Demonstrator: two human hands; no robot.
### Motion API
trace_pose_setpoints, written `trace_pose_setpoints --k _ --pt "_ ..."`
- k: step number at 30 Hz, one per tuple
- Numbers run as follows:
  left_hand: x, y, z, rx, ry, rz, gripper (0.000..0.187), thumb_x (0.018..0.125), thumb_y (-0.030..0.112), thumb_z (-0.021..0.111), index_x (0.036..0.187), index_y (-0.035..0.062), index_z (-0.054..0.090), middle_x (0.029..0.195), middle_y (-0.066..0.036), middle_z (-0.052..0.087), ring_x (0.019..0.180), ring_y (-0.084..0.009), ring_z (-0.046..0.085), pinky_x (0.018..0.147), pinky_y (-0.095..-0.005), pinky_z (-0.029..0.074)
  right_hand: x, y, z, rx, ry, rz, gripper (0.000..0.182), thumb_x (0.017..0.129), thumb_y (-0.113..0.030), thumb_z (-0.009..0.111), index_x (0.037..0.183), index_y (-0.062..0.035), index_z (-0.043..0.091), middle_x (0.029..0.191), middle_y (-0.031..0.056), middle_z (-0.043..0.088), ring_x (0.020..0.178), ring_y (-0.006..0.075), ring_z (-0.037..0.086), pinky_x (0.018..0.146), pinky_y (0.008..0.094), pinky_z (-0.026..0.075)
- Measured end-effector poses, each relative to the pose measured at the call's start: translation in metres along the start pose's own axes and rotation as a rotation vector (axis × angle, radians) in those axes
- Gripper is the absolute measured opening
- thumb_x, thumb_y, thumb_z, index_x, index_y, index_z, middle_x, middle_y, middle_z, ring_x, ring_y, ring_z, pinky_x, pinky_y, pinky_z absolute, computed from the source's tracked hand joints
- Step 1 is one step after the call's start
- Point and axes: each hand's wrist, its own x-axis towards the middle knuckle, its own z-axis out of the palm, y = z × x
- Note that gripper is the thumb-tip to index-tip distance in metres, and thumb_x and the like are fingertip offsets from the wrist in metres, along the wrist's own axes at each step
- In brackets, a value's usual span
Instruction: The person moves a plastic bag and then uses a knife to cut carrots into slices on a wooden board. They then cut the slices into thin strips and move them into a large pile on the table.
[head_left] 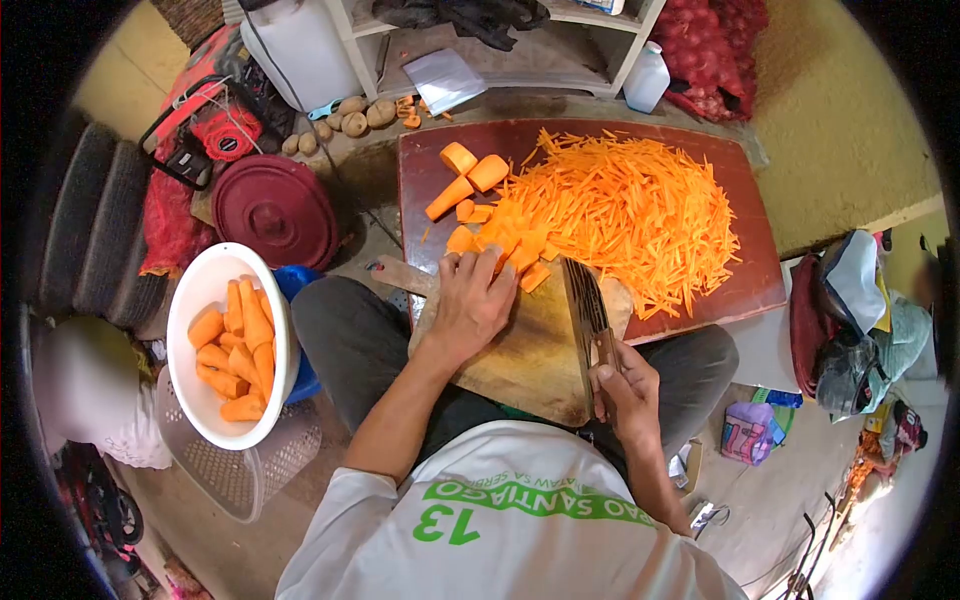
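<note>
My left hand (pixel 473 298) presses down on flat carrot slices (pixel 505 250) at the far edge of a round wooden cutting board (pixel 530 355) resting on my lap. My right hand (pixel 625 385) grips the handle of a cleaver (pixel 587 305), whose blade stands on the board just right of the slices. Beyond the board lies a dark red tray (pixel 420 165) with a large heap of carrot strips (pixel 625 215) and a few carrot chunks (pixel 465 175).
A white bowl (pixel 190 300) of peeled whole carrots sits at my left in a plastic basket (pixel 240 470). A dark red lid (pixel 272 208), potatoes (pixel 345 122), a white jug (pixel 648 78) and a shelf lie beyond. Bags (pixel 850 320) are at the right.
</note>
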Motion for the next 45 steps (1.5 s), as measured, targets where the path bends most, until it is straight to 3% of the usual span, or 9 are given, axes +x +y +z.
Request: trace_pose_setpoints --k 4,13,18,25,34,39,42,45 --pt "0.001 0.002 0.005 -0.099 0.127 -0.03 0.024 0.089 0.006 0.08 0.111 0.0031 0.072 0.12 -0.015 0.065 0.098 -0.033 0.063 0.091 -0.0512 0.043 0.004 0.002 -0.002 0.009 0.001 0.077 0.052 0.107 -0.015 0.063 0.154 0.0056 0.056 0.085 -0.0016 0.058 0.059 0.007 0.053 0.05 0.0242 0.045" --pt "0.0 0.006 0.004 -0.062 0.086 0.044 0.024 0.077 -0.005 0.082 0.098 -0.0001 0.07 0.112 -0.013 0.067 0.092 -0.0322 0.064 0.087 -0.0493 0.042 0.008 0.008 -0.008 0.0 -0.01 0.071 0.052 0.106 -0.019 0.064 0.152 0.0049 0.057 0.088 0.0 0.06 0.059 0.0079 0.054 0.05 0.0247 0.047" --pt "-0.003 0.007 0.004 -0.154 0.138 0.025 0.025 0.076 -0.007 0.082 0.098 -0.0014 0.071 0.108 -0.013 0.069 0.09 -0.0318 0.066 0.085 -0.0474 0.046 0.001 0.013 -0.003 -0.024 -0.01 -0.015 0.05 0.107 -0.016 0.066 0.152 0.0055 0.058 0.089 0.0003 0.062 0.059 0.0071 0.055 0.051 0.0246 0.047" --pt "0.003 0.01 -0.012 -0.199 0.255 0.012 0.021 0.078 -0.004 0.082 0.096 -0.0022 0.072 0.106 -0.015 0.07 0.087 -0.0314 0.068 0.086 -0.0444 0.049 -0.01 0.005 -0.001 -0.037 -0.033 0.02 0.048 0.107 -0.01 0.067 0.151 0.0081 0.058 0.089 0.0008 0.065 0.058 0.0055 0.053 0.049 0.0231 0.044" --pt "-0.05 0.021 -0.045 -0.207 -0.243 0.038 0.042 0.075 0.002 0.076 0.116 -0.0039 0.071 0.127 -0.021 0.065 0.112 -0.0375 0.065 0.099 -0.0508 0.047 -0.026 -0.007 -0.021 -0.091 -0.141 0.14 0.049 0.107 -0.018 0.069 0.148 0.0085 0.061 0.086 -0.0004 0.063 0.058 0.0048 0.053 0.05 0.0214 0.041" --pt "-0.049 0.034 -0.049 -0.193 -0.222 -0.153 0.037 0.084 0.007 0.081 0.119 -0.0002 0.072 0.127 -0.021 0.065 0.112 -0.0406 0.064 0.098 -0.052 0.05 -0.023 -0.017 -0.025 -0.295 -0.198 0.135 0.043 0.109 -0.016 0.066 0.148 0.0032 0.064 0.086 0.0 0.063 0.064 0.0094 0.057 0.059 0.0268 0.048" --pt "-0.048 0.045 -0.047 -0.182 -0.242 -0.187 0.036 0.086 0.01 0.083 0.119 0.0009 0.073 0.127 -0.022 0.065 0.112 -0.0427 0.062 0.096 -0.0535 0.052 -0.016 -0.02 -0.026 -0.496 -0.235 -0.053 0.042 0.108 -0.015 0.066 0.147 0.0018 0.064 0.089 0.0051 0.065 0.07 0.0111 0.06 0.063 0.0295 0.051" --pt "-0.053 0.048 -0.041 -0.206 -0.249 -0.196 0.036 0.086 0.012 0.085 0.118 0.0006 0.074 0.128 -0.022 0.064 0.112 -0.0439 0.061 0.095 -0.0544 0.052 -0.019 -0.038 -0.025 -0.547 -0.204 0.12 0.041 0.107 -0.013 0.065 0.145 0.0024 0.064 0.097 0.0137 0.068 0.082 0.0182 0.067 0.075 0.0348 0.056"
